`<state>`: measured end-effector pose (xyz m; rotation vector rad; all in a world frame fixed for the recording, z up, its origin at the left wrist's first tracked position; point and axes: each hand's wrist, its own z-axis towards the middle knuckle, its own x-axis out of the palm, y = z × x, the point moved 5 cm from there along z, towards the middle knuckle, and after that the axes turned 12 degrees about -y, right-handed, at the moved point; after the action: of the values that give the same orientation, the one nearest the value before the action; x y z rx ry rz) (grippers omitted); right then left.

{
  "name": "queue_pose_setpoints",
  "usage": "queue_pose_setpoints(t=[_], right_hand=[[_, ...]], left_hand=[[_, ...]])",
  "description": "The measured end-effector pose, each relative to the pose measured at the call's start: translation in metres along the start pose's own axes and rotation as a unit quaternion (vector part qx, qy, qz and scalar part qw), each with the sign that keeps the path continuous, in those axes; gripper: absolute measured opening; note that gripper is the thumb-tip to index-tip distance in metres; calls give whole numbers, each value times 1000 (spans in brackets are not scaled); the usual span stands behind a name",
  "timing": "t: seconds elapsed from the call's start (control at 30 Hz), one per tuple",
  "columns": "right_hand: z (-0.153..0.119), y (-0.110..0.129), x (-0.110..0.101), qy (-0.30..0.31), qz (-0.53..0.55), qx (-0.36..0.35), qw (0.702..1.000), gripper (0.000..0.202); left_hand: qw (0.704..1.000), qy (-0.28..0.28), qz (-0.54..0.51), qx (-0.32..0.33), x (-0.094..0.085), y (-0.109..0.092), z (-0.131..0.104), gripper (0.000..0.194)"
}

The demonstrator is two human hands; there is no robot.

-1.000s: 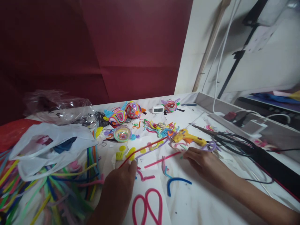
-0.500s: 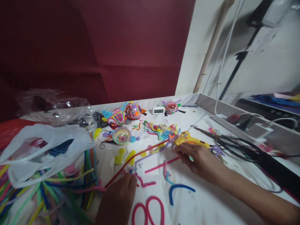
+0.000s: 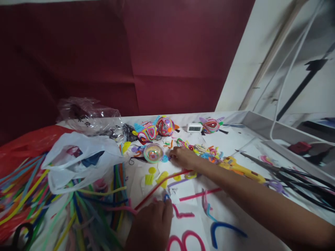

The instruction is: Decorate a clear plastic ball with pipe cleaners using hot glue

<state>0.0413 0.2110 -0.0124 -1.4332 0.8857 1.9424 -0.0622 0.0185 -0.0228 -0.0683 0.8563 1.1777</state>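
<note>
My left hand (image 3: 154, 221) is low in the middle, thumb and fingers pinched on a small blue piece of pipe cleaner (image 3: 166, 197). My right hand (image 3: 181, 157) reaches across the table, fingers curled down beside a clear plastic dome (image 3: 154, 153). Its fingertips are at a small blue coil (image 3: 164, 159); what lies between them is hidden. A long red pipe cleaner (image 3: 151, 193) runs slantwise between the hands. Pink loops (image 3: 187, 237), a bent blue pipe cleaner (image 3: 225, 226) and a straight pink one (image 3: 199, 194) lie to the right of my left hand.
A yellow glue gun (image 3: 242, 170) and black-handled scissors (image 3: 277, 169) lie right of my forearm. Decorated balls (image 3: 166, 126) and a white digital display (image 3: 194, 128) stand at the back. Bundled pipe cleaners (image 3: 23, 195) and a white plastic bag (image 3: 83, 157) fill the left.
My right hand has moved left from the glue gun to the small coils by the clear dome. My left hand keeps its pinch. The view has swung left.
</note>
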Motion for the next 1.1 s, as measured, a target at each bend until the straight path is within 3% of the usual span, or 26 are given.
queue_pose_setpoints(t=[0.17,0.33,0.43,0.57,0.63,0.7,0.83,0.97,1.1], right_hand=[[9,1,8,17,8,7,1000,23],[4,0,-7,4,51,27,998,17],[-8,0,-23,-23,103,43,993,2],[-42,10,-38,-12,208,45,977,9],[-65,22,-44,9,265,39,963,19],[-90,34,-48,22,370,60,927,22],[-127,57,-52,28,403,83,911,20],[-144,70,-50,31,434,101,895,18],[-154,72,-46,29,439,108,892,21]], left_hand=[[999,-42,-14,23,-10,3,5,26],[997,-64,-30,13,-19,5,12,23],[994,-98,-45,-11,-25,4,18,24],[986,-138,-75,-63,-28,2,19,27],[983,-125,-101,-88,-28,2,17,20],[979,-95,-143,-113,-27,1,15,17],[944,-46,-260,-199,-25,0,12,24],[904,-25,-349,-246,-22,-7,11,28],[897,-25,-367,-244,-18,-16,8,30]])
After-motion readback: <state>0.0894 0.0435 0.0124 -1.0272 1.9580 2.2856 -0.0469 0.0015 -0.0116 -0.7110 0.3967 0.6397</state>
